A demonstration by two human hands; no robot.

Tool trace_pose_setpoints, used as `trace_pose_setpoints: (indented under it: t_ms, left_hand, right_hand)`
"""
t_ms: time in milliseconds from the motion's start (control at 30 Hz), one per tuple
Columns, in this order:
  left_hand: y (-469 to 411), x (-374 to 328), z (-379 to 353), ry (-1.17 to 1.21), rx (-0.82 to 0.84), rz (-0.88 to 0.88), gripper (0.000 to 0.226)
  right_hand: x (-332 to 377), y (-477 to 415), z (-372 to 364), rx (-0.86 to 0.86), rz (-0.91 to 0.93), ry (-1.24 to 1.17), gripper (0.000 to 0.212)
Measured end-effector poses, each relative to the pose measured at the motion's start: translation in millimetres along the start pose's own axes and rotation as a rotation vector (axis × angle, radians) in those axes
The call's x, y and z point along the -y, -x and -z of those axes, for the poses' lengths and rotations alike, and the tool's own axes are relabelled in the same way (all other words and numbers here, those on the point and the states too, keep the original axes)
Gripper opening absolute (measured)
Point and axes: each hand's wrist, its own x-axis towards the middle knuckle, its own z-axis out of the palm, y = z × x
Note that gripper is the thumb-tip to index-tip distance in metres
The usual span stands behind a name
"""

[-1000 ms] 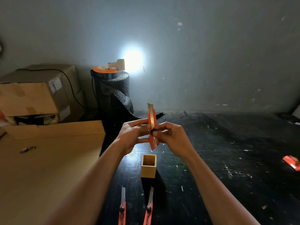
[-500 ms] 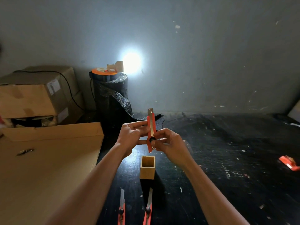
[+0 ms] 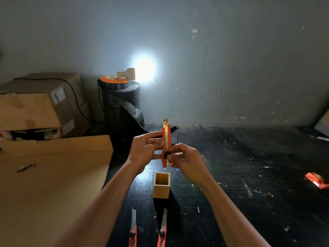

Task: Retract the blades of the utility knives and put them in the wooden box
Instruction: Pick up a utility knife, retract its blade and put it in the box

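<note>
I hold an orange utility knife [image 3: 166, 138] upright above the table, a short tip of blade showing at its top. My left hand [image 3: 145, 150] grips its body from the left. My right hand [image 3: 186, 158] pinches its lower end, thumb on the black slider knob. Just below stands a small open wooden box [image 3: 161, 188], nothing visible inside. Two more orange knives [image 3: 133, 229] [image 3: 162, 227] lie near the front edge with their blades extended toward the box.
A large flat cardboard sheet [image 3: 53, 175] covers the left, with cardboard boxes [image 3: 35, 107] behind it. A black roll [image 3: 122, 106] with an orange reel and a lamp stands at the back. A small orange object [image 3: 316, 180] lies at the far right on the black table.
The blade of the held knife has slid down into the handle; much less of it sticks out at the top. My right thumb has moved the slider knob downward.
</note>
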Motion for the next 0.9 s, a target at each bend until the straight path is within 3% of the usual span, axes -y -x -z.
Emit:
trace_pose_setpoints:
  t_ms: [767,900]
  left_hand:
    - [9.9,15.2,8.1,0.105,0.007,0.069,0.031]
    - [15.5,23.7,13.4,0.132,0.043,0.085,0.032]
  right_hand:
    - [-9.7,5.5,-13.9,0.04,-0.028,-0.052,0.03]
    - [-12.8,5.5,-17.0,-0.034,-0.06,-0.104,0.03]
